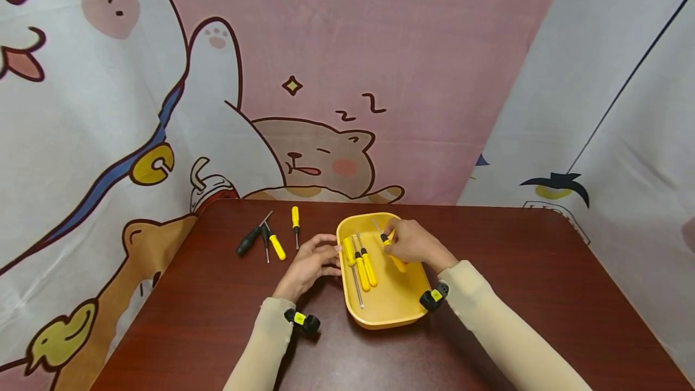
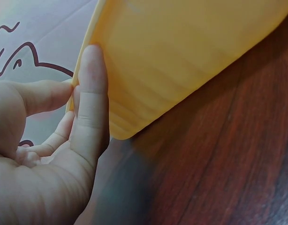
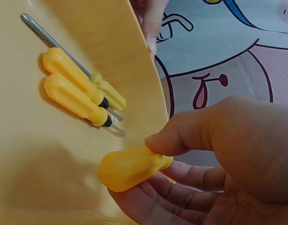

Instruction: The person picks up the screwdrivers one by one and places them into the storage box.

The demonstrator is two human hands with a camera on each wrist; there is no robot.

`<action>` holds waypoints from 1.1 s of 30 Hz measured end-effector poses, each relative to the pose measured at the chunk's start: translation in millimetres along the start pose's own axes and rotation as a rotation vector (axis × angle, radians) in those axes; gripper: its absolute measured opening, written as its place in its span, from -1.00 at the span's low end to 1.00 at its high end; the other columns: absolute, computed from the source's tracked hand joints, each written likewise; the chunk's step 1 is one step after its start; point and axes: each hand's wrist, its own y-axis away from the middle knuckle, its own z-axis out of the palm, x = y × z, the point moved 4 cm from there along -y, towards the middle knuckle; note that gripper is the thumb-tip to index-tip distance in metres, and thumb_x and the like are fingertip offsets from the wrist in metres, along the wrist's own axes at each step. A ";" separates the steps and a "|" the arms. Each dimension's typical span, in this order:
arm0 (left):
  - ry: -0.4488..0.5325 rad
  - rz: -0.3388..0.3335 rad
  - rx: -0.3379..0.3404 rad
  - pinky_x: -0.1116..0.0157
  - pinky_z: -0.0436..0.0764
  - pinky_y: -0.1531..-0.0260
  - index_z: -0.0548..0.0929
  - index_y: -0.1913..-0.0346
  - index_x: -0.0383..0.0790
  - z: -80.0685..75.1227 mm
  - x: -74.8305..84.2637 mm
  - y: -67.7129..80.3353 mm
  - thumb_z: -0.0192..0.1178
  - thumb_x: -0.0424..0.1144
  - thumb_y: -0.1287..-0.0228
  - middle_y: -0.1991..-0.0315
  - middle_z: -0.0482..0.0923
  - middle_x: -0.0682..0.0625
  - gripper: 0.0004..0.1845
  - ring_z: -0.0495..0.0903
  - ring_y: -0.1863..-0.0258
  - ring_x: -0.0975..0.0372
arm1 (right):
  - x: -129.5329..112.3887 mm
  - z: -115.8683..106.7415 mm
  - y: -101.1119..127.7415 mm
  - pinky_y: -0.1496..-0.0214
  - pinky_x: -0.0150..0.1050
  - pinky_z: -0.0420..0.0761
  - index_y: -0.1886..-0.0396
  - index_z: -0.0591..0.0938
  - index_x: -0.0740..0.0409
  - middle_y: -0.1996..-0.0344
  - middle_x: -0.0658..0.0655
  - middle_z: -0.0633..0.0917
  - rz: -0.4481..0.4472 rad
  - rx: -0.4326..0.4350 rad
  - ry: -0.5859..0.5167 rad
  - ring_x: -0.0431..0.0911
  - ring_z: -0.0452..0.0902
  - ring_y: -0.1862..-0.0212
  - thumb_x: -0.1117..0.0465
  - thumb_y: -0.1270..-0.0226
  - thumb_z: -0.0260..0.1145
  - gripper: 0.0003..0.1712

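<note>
Right hand [image 1: 414, 241] pinches a yellow plastic-handled screwdriver with a black collar and thin metal shaft [image 3: 130, 169], thumb on 1 side, fingers on the other. Held screwdriver is over the right part of a yellow rounded-rectangular tray [image 1: 388, 306], shaft pointing to the far side, handle end toward the person; can't tell if it touches the tray floor.

Left hand [image 1: 312, 263] pinches the tray's left rim between thumb and fingers, seen close in the left wrist view. Tray sits on a dark reddish-brown wood-grain tabletop [image 1: 179, 336].

Inside the tray, left half: 3 more yellow-handled screwdrivers side by side. Leftmost [image 1: 349, 253] has its handle at the far end, shaft toward the person; the middle [image 1: 361, 273] and right [image 1: 369, 269] ones lie the other way round, black collars showing.

Left of the tray on the tabletop: larger dark-handled screwdriver [image 1: 248, 242], smaller dark-handled screwdriver [image 1: 265, 233] and yellow-handled screwdriver [image 1: 277, 247] bunched together; another yellow-handled screwdriver [image 1: 295, 217] lies apart, nearer the tray. Cartoon-animal printed cloth [image 1: 423, 77] hangs behind.
</note>
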 end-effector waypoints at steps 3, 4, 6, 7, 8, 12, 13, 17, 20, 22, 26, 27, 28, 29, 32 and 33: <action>-0.005 0.002 0.001 0.21 0.80 0.29 0.42 -0.32 -0.26 0.0 0.0 -0.5 0.25 -0.23 -0.47 0.13 0.66 -0.16 -0.54 0.68 0.31 0.17 | -2.8 0.4 -0.1 0.46 -0.34 0.55 -0.13 0.56 0.19 0.38 0.13 0.61 0.010 -0.015 0.008 -0.10 0.53 0.51 0.19 -0.29 0.46 -0.54; -0.005 0.002 0.002 0.21 0.80 0.29 0.42 -0.32 -0.26 0.0 -0.1 -0.3 0.25 -0.23 -0.47 0.13 0.66 -0.16 -0.54 0.68 0.31 0.17 | -3.7 0.7 -0.2 0.45 -0.34 0.55 -0.13 0.55 0.19 0.38 0.13 0.61 0.011 -0.020 0.011 -0.10 0.53 0.50 0.19 -0.30 0.45 -0.54; -0.007 0.002 0.004 0.22 0.80 0.29 0.43 -0.32 -0.26 0.0 0.0 0.0 0.25 -0.23 -0.47 0.14 0.66 -0.16 -0.54 0.68 0.31 0.17 | -4.7 1.8 -1.1 0.44 -0.34 0.55 -0.12 0.55 0.18 0.37 0.12 0.61 0.023 -0.028 0.008 -0.10 0.53 0.49 0.18 -0.31 0.45 -0.56; -0.009 0.004 0.004 0.22 0.80 0.29 0.42 -0.32 -0.26 0.1 0.1 0.1 0.25 -0.23 -0.47 0.14 0.66 -0.16 -0.54 0.68 0.32 0.17 | -5.0 2.6 -1.8 0.45 -0.34 0.54 -0.11 0.55 0.18 0.38 0.12 0.61 0.027 -0.033 0.006 -0.10 0.53 0.50 0.18 -0.31 0.45 -0.57; -0.005 0.001 0.007 0.22 0.80 0.30 0.43 -0.32 -0.26 0.1 0.0 0.2 0.25 -0.23 -0.47 0.14 0.66 -0.16 -0.55 0.68 0.32 0.17 | -5.2 3.6 -2.6 0.45 -0.34 0.54 -0.11 0.55 0.17 0.39 0.12 0.61 0.033 -0.039 0.003 -0.10 0.54 0.50 0.19 -0.32 0.45 -0.58; -0.006 0.000 0.008 0.22 0.80 0.30 0.43 -0.32 -0.27 0.1 0.1 0.3 0.26 -0.24 -0.46 0.13 0.66 -0.17 -0.54 0.68 0.32 0.18 | -5.1 7.9 -5.8 0.46 -0.33 0.52 -0.06 0.55 0.15 0.41 0.13 0.60 0.062 -0.073 -0.002 -0.08 0.53 0.50 0.17 -0.31 0.45 -0.61; -0.008 0.003 0.007 0.22 0.80 0.30 0.43 -0.32 -0.27 0.1 0.2 0.3 0.26 -0.24 -0.46 0.13 0.66 -0.18 -0.53 0.68 0.32 0.18 | -4.9 9.3 -6.9 0.46 -0.32 0.52 -0.04 0.55 0.15 0.41 0.13 0.60 0.065 -0.082 0.000 -0.08 0.53 0.50 0.16 -0.31 0.46 -0.61; -0.010 0.006 0.009 0.21 0.80 0.29 0.43 -0.32 -0.27 -0.2 0.4 0.6 0.26 -0.23 -0.46 0.13 0.67 -0.16 -0.53 0.68 0.32 0.18 | -4.9 14.2 -9.8 0.47 -0.32 0.50 0.02 0.55 0.15 0.42 0.13 0.59 0.061 -0.107 0.028 -0.07 0.53 0.49 0.16 -0.29 0.46 -0.64; -0.006 0.000 0.010 0.20 0.80 0.29 0.44 -0.32 -0.24 0.1 0.4 0.5 0.26 -0.23 -0.46 0.14 0.67 -0.13 -0.55 0.68 0.31 0.17 | -4.5 17.3 -11.6 0.47 -0.33 0.49 0.03 0.56 0.16 0.41 0.12 0.59 0.051 -0.115 0.054 -0.08 0.53 0.49 0.16 -0.29 0.45 -0.65; -0.007 0.000 0.007 0.19 0.81 0.29 0.43 -0.32 -0.23 0.4 0.7 0.4 0.25 -0.23 -0.47 0.15 0.67 -0.12 -0.55 0.69 0.32 0.17 | -4.5 18.5 -12.7 0.46 -0.33 0.50 0.03 0.56 0.17 0.39 0.12 0.59 0.049 -0.120 0.060 -0.08 0.54 0.49 0.17 -0.30 0.45 -0.66; 0.000 -0.003 0.009 0.20 0.80 0.29 0.44 -0.31 -0.22 0.3 0.5 0.0 0.26 -0.24 -0.46 0.14 0.68 -0.14 -0.56 0.69 0.32 0.16 | -6.7 20.2 -15.2 0.47 -0.33 0.49 0.03 0.57 0.18 0.38 0.11 0.59 0.032 -0.130 0.084 -0.09 0.52 0.50 0.16 -0.32 0.43 -0.68; -0.001 -0.001 0.009 0.20 0.80 0.29 0.44 -0.31 -0.22 0.3 0.6 -0.1 0.25 -0.24 -0.46 0.14 0.68 -0.14 -0.56 0.69 0.32 0.16 | -7.4 20.6 -16.0 0.48 -0.34 0.48 0.05 0.57 0.17 0.39 0.11 0.59 0.028 -0.132 0.092 -0.10 0.51 0.51 0.16 -0.32 0.43 -0.69; 0.003 -0.002 0.010 0.20 0.80 0.29 0.44 -0.31 -0.22 0.2 0.5 -0.2 0.25 -0.24 -0.46 0.14 0.68 -0.15 -0.56 0.69 0.32 0.16 | -8.1 21.1 -16.8 0.49 -0.35 0.48 0.06 0.57 0.17 0.40 0.10 0.58 0.024 -0.134 0.100 -0.11 0.50 0.52 0.16 -0.31 0.43 -0.69; 0.001 0.001 0.008 0.21 0.80 0.30 0.44 -0.31 -0.23 0.2 0.5 -0.2 0.25 -0.24 -0.47 0.14 0.67 -0.15 -0.56 0.69 0.32 0.17 | -8.6 21.6 -17.9 0.51 -0.35 0.47 0.06 0.57 0.17 0.42 0.10 0.59 0.023 -0.137 0.108 -0.12 0.49 0.53 0.16 -0.31 0.43 -0.70; -0.003 0.006 0.005 0.21 0.80 0.30 0.43 -0.31 -0.25 0.3 0.5 0.0 0.24 -0.23 -0.48 0.14 0.67 -0.15 -0.56 0.68 0.32 0.17 | -9.3 24.2 -21.8 0.55 -0.36 0.48 0.09 0.57 0.17 0.47 0.10 0.59 0.028 -0.149 0.109 -0.12 0.49 0.58 0.18 -0.30 0.43 -0.71; -0.002 0.005 0.004 0.21 0.80 0.30 0.43 -0.31 -0.25 0.3 0.4 0.0 0.24 -0.24 -0.48 0.14 0.67 -0.15 -0.56 0.68 0.32 0.17 | -9.6 24.9 -23.0 0.56 -0.36 0.48 0.10 0.57 0.17 0.47 0.10 0.59 0.032 -0.151 0.108 -0.13 0.49 0.58 0.18 -0.29 0.43 -0.72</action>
